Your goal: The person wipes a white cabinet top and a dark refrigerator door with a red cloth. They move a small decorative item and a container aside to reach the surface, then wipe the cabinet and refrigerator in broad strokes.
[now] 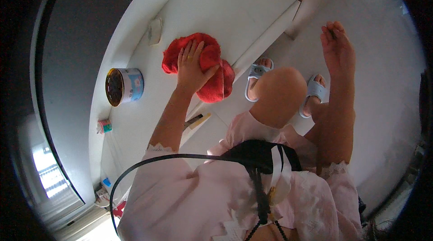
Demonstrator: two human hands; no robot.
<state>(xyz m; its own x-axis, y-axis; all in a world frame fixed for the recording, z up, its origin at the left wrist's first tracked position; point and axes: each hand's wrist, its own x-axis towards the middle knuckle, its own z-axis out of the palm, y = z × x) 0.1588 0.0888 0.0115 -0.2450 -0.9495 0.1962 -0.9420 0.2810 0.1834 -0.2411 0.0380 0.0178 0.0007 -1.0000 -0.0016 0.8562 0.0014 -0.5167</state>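
My left hand holds a bunched red cloth down against a white, low cabinet top. Its fingers lie over the cloth and the thumb points towards a fold on the right; a ring shows on one finger. Part of the cloth reaches the cabinet's front edge. Out to the right, my right hand is held up above the floor, apart from the cabinet, with its fingers bent. A dark spot shows between those fingers; whether it is a small thing or shadow is unclear.
An open, printed tin with a dark inside stands left of my left arm. Behind the cloth is a small pale block-like item, and a small colourful tub sits farther left. A black cable loops across my front. Tiled floor lies right.
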